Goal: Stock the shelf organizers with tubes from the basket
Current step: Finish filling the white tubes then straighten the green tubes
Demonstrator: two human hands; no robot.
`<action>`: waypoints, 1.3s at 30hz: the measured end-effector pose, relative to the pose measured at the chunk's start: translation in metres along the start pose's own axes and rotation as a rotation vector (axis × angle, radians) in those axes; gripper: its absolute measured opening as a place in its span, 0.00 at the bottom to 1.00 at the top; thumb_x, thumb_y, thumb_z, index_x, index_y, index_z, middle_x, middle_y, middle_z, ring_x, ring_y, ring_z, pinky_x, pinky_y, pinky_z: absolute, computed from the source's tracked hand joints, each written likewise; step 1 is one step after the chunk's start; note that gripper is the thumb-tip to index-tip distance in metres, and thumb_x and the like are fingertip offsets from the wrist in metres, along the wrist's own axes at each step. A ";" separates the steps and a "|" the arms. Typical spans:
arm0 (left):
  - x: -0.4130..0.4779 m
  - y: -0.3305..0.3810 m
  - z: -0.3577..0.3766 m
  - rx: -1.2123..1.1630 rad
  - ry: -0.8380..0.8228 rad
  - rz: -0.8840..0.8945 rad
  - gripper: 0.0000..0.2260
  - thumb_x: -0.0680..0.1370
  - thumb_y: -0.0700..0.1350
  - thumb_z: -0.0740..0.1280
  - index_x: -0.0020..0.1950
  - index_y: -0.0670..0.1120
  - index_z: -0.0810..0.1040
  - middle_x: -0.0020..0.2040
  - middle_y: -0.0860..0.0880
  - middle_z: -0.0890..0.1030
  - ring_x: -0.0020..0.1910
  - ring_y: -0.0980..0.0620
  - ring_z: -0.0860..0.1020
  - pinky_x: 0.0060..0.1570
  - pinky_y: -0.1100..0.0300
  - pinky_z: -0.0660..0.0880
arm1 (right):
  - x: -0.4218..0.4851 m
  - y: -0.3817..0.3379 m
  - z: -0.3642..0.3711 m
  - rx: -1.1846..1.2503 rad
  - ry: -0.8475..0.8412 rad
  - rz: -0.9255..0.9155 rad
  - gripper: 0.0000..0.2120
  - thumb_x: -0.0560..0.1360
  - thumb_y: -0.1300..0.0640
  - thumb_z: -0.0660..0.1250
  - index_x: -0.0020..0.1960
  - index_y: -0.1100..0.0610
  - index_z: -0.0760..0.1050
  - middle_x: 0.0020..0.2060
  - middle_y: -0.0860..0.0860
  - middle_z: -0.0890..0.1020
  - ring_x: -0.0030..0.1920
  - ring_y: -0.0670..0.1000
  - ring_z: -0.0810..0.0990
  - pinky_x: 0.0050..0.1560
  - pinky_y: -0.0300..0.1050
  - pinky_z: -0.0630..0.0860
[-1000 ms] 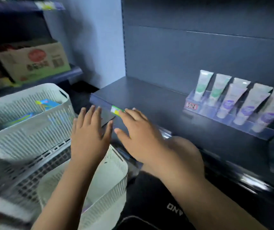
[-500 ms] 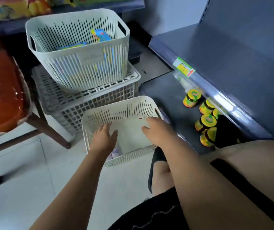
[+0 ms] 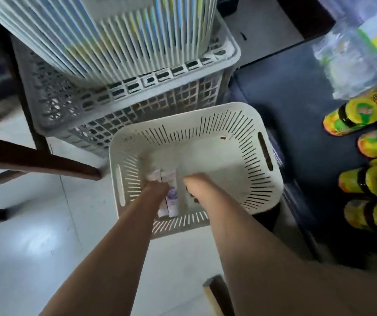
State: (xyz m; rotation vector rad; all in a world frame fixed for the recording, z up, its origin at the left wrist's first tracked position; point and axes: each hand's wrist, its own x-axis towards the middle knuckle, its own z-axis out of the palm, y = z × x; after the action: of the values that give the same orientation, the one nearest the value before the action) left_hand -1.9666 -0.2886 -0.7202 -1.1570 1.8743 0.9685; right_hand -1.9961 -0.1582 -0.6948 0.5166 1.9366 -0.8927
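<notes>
A white slotted basket [image 3: 205, 124] stands on the pale floor below me. Both my arms reach down into it. White tubes with purple labels [image 3: 172, 199] lie side by side at the basket's near left. My left hand [image 3: 157, 188] is down on these tubes and looks curled around them, with its fingers hidden under the wrist. My right hand [image 3: 194, 182] sits just right of the tubes, low in the basket; its fingers are out of sight. The shelf organizers are out of view.
A grey lattice crate [image 3: 137, 99] stands behind the basket with a white slatted basket [image 3: 114, 30] stacked on it. Dark wooden chair legs [image 3: 46, 160] cross at the left. Jars with yellow-green lids [image 3: 354, 117] fill the dark bottom shelf at right.
My view has swung from the shelf down to the floor basket. Both hands left the shelf edge and went down into the basket, the left one landing on the purple-labelled tubes.
</notes>
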 end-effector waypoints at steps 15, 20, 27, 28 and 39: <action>0.021 0.010 0.006 -0.017 -0.131 0.166 0.07 0.73 0.44 0.76 0.49 0.50 0.83 0.46 0.45 0.87 0.44 0.45 0.83 0.45 0.51 0.79 | 0.054 0.027 0.011 0.065 0.044 0.169 0.09 0.75 0.57 0.69 0.52 0.60 0.81 0.45 0.55 0.85 0.48 0.56 0.85 0.42 0.40 0.73; 0.008 0.022 0.007 -0.242 -0.133 0.216 0.10 0.76 0.40 0.75 0.54 0.47 0.78 0.47 0.48 0.85 0.47 0.45 0.83 0.52 0.47 0.80 | 0.040 0.020 -0.016 0.180 0.117 0.067 0.07 0.73 0.60 0.66 0.49 0.56 0.81 0.44 0.52 0.86 0.41 0.54 0.84 0.38 0.41 0.78; -0.054 0.067 -0.032 -0.377 -0.086 0.497 0.14 0.74 0.40 0.77 0.56 0.48 0.78 0.49 0.45 0.86 0.49 0.44 0.84 0.51 0.46 0.82 | -0.012 0.001 -0.095 0.202 0.039 -0.272 0.05 0.72 0.60 0.74 0.47 0.53 0.84 0.42 0.48 0.86 0.47 0.49 0.84 0.46 0.44 0.79; -0.068 0.076 -0.038 -0.403 -0.093 0.535 0.13 0.74 0.39 0.76 0.56 0.47 0.78 0.50 0.44 0.86 0.50 0.43 0.85 0.51 0.46 0.83 | -0.024 -0.006 -0.107 0.217 0.051 -0.310 0.06 0.71 0.60 0.74 0.48 0.53 0.84 0.42 0.47 0.86 0.46 0.48 0.84 0.45 0.41 0.77; -0.256 0.149 -0.073 -0.511 -0.200 1.036 0.11 0.78 0.35 0.70 0.60 0.43 0.79 0.54 0.41 0.86 0.53 0.39 0.84 0.55 0.43 0.81 | -0.209 -0.044 -0.220 0.460 0.401 -0.749 0.08 0.72 0.53 0.72 0.52 0.47 0.81 0.44 0.43 0.87 0.47 0.48 0.86 0.54 0.55 0.83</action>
State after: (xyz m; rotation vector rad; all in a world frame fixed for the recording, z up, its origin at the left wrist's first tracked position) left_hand -2.0306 -0.2077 -0.4331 -0.2095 2.1001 2.1163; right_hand -2.0455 -0.0192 -0.4260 0.2205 2.3349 -1.8537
